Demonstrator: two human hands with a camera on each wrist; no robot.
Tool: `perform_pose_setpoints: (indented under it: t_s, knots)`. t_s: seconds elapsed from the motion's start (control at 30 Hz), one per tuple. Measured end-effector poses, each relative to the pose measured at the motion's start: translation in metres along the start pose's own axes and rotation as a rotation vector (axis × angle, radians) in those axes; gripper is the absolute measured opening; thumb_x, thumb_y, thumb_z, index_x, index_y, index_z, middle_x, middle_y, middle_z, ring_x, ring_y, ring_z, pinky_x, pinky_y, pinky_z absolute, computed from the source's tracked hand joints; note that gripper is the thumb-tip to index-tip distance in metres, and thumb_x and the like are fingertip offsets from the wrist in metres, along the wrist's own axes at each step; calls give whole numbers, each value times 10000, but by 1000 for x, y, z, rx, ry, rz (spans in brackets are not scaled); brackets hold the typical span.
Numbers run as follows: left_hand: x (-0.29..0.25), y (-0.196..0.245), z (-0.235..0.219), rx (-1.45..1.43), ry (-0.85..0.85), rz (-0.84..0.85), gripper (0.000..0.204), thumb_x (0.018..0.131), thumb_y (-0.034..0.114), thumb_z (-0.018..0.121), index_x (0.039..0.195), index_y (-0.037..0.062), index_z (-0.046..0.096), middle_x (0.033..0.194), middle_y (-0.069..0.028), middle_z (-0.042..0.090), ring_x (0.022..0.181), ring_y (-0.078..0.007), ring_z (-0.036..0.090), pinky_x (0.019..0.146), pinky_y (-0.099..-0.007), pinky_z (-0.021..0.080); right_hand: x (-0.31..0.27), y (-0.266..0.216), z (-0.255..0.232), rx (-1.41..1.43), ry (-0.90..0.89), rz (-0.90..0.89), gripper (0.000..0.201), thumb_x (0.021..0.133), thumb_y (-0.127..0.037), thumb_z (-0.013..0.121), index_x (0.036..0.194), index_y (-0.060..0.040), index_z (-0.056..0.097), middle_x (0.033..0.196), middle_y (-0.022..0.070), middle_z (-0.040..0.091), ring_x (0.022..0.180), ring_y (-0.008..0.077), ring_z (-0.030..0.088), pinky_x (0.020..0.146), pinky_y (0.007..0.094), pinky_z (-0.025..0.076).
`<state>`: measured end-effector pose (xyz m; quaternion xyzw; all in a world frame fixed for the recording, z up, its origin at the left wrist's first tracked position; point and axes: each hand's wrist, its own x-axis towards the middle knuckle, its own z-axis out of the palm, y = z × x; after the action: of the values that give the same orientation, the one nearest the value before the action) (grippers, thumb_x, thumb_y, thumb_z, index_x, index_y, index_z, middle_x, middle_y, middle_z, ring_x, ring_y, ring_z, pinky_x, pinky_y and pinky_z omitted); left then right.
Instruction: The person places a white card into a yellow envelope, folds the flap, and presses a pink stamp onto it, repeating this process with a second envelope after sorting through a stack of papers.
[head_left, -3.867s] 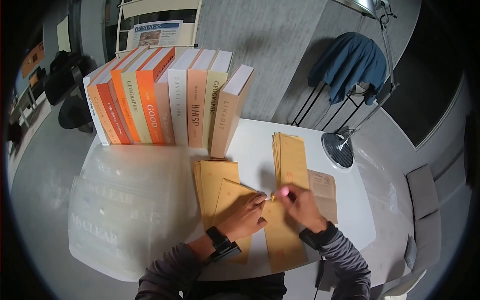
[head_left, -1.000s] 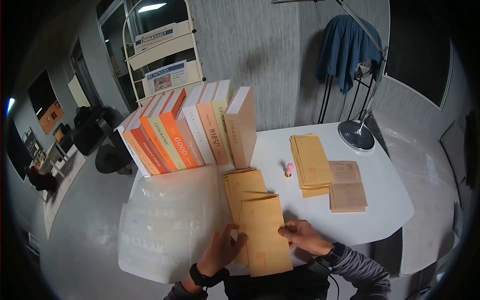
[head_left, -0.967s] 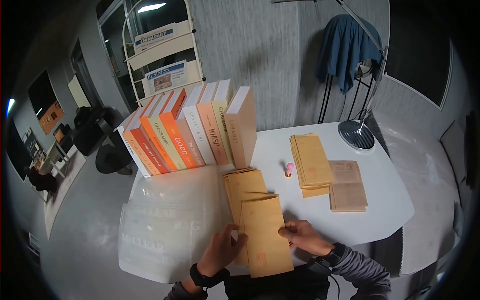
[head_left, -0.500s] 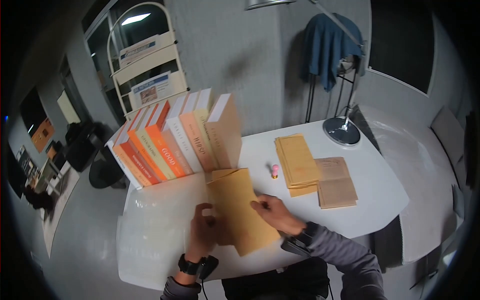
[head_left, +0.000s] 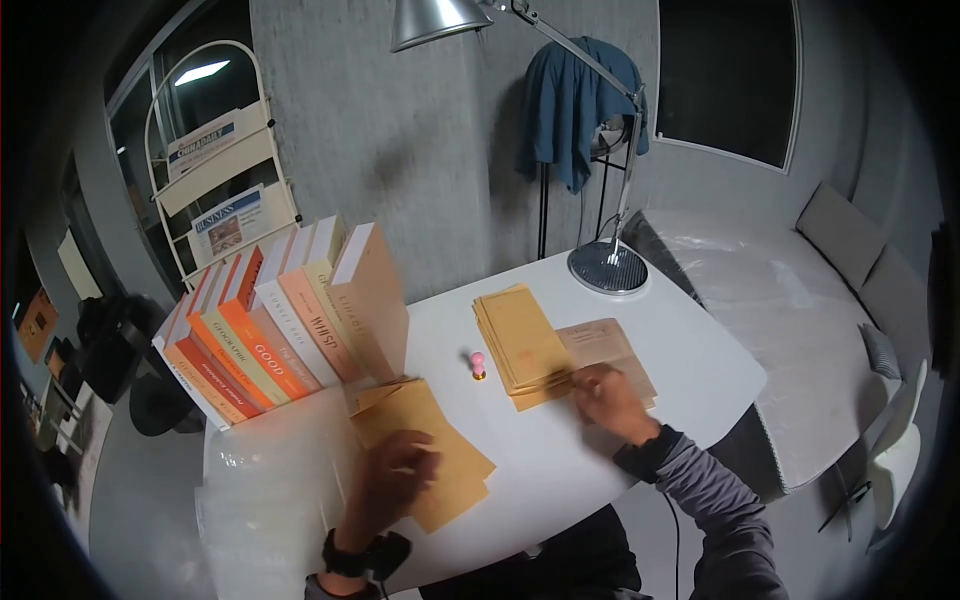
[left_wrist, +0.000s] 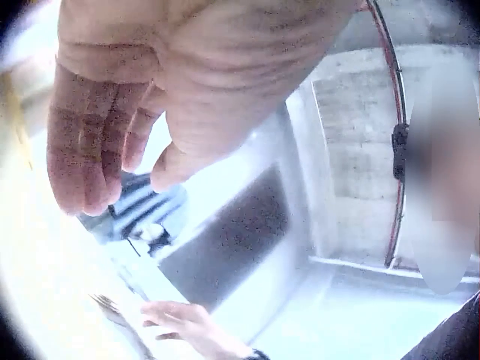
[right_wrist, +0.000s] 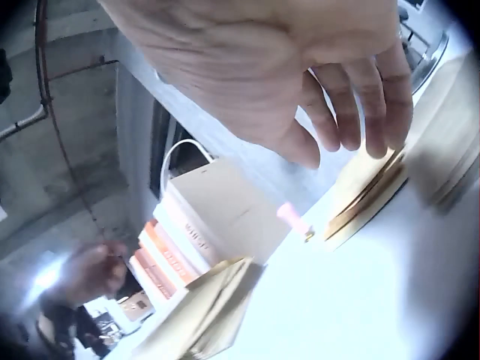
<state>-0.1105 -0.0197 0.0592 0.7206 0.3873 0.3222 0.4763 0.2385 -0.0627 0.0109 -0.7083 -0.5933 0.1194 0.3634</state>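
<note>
In the head view my left hand (head_left: 392,478) hovers over the left pile of yellow kraft envelopes (head_left: 440,490), its fingers loosely bent around nothing. The left wrist view shows the same hand (left_wrist: 142,112) with a gap between thumb and fingers. My right hand (head_left: 612,402) is at the near corner of the right envelope stack (head_left: 520,335), overlapping a brown printed paper sleeve (head_left: 605,345). Seen from the right wrist, its fingers (right_wrist: 360,105) hang relaxed above the stack's edge, holding nothing. Between the two piles stands a pink-handled seal stamp (head_left: 478,365) with a gold base.
A row of upright books (head_left: 290,320) stands at the table's back left. Clear plastic bags (head_left: 270,500) lie in front of them. A desk lamp base (head_left: 608,268) sits at the back right, its arm and shade (head_left: 440,22) reaching overhead.
The envelope held between both hands has been laid on the left pile and let go. My right hand has moved right to the other stack. The head view has turned right.
</note>
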Motion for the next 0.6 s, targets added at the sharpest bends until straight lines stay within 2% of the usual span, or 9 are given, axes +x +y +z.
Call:
perform_pose_setpoints:
  t_s: [0.03,0.13,0.17,0.3,0.4,0.47,0.6]
  knots:
    - [9,-2,16,-52,-101,-1,181,948,93,638,1084,-22,608,874,-87,680,781,-138,679,697,-274,570,4,36,0,-108,146,-102,309,810,-210,731,1044,-13,682,954,195,684,894,342,672,787,430,532]
    - [30,7,52,-228,-357,-32,223,975,110,614,1132,-46,591,939,-88,676,867,-146,679,793,-276,567,4,62,-23,-179,219,92,415,787,-266,758,1116,-33,660,1123,187,652,1007,356,646,855,436,526]
    - [35,10,62,-290,-435,-48,239,984,115,605,1151,-55,584,964,-88,674,901,-149,677,830,-277,564,8,73,-26,-235,195,158,513,755,-319,786,1166,-51,636,1175,174,628,1034,366,636,861,441,532]
    - [52,-18,96,-497,-496,-175,305,988,135,608,1196,-82,553,1065,-105,657,1065,-175,637,955,-300,524,16,91,-32,-336,162,299,678,685,-442,829,1185,-37,616,1162,199,630,1044,358,640,881,433,535]
    - [57,-51,114,-442,-463,-167,299,985,130,612,1188,-82,558,1058,-121,659,1036,-188,651,940,-304,539,21,101,-26,-450,133,388,810,626,-541,854,1200,-28,599,1137,214,644,1025,365,654,892,417,532]
    - [58,-63,119,-525,-445,-213,292,981,121,615,1184,-82,561,1059,-132,660,1019,-194,657,930,-302,546,29,100,-25,-453,82,453,871,596,-563,857,1223,-27,576,1139,213,650,1039,362,654,894,417,533]
    - [59,-70,114,-630,-414,-256,280,975,106,619,1173,-83,564,1060,-148,661,998,-203,667,914,-300,559,36,103,-35,-216,90,511,690,614,-436,852,1102,14,664,987,202,708,908,313,705,827,394,556]
